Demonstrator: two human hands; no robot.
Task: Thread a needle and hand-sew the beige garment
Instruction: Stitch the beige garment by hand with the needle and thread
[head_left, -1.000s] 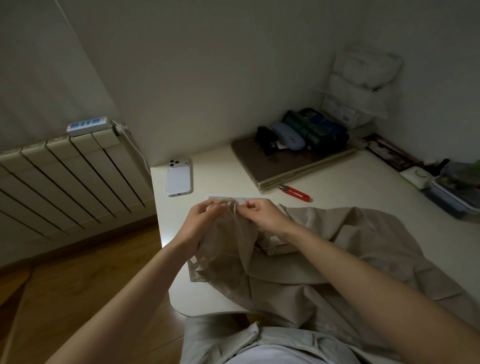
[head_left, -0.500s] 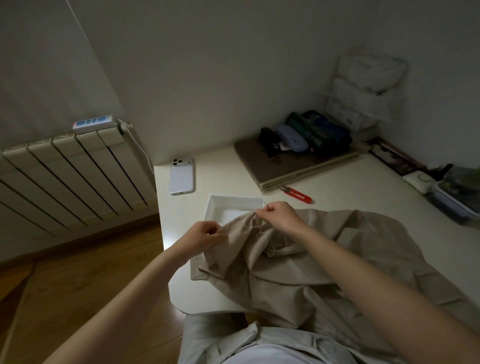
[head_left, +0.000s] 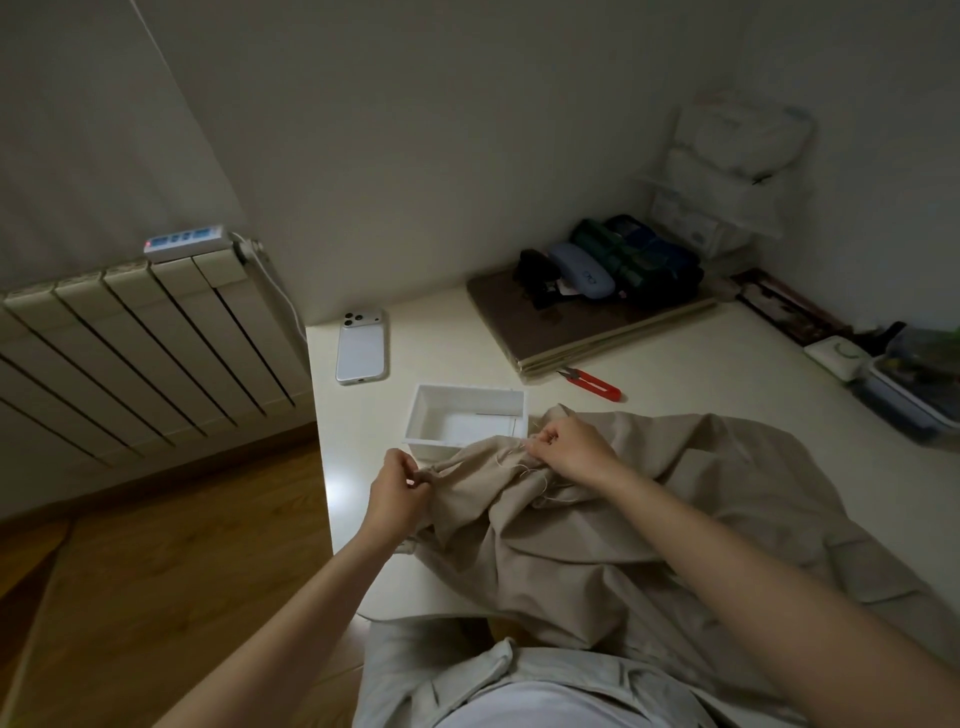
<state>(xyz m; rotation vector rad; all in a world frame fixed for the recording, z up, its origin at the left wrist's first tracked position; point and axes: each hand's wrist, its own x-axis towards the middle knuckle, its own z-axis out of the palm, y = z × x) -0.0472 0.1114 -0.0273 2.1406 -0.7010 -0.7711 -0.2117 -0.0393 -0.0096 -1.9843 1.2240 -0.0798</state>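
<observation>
The beige garment (head_left: 649, 519) lies across the lap and the table (head_left: 727, 374). The left hand (head_left: 400, 491) pinches a fold. The right hand (head_left: 569, 449), held apart, pinches cloth where loose thread (head_left: 524, 470) trails; no needle is discernible. Stitching appears under way, and the next pull requires taut fabric. Beyond lie the white tray (head_left: 467, 415), against the cloth, then red snips (head_left: 592, 382) and phone (head_left: 362, 347).

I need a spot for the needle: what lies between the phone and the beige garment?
In the head view, an open white box sits there; the beige garment hides part of its near edge.
</observation>
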